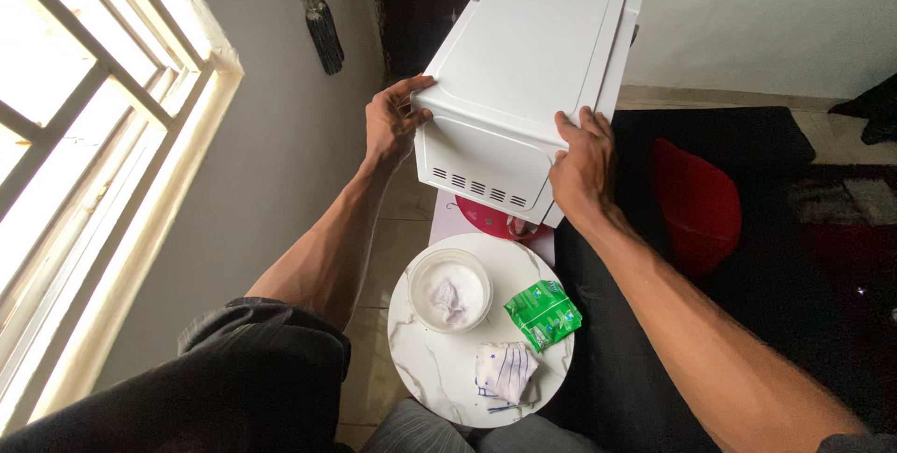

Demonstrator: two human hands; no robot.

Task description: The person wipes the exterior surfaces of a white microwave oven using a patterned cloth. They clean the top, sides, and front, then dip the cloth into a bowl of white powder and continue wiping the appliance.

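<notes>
I am holding a white microwave oven with both hands. It is up in the air, tipped a bit, above a small pink stand with a red thing on it. My left hand grips the left corner of the microwave oven, and its fingers are curled tight on the edge. My right hand grips the right corner, and those fingers are clamped on the edge too. I can see the row of little vent slots on the side facing me.

Just below is a small round table with a white marble top. On it sits a white bowl with a crumpled cloth inside. Beside the bowl lies a green packet. Near the front edge lies a white cloth with blue stripes.

A bright window is on my left. A black sofa with a red cushion is on my right.
</notes>
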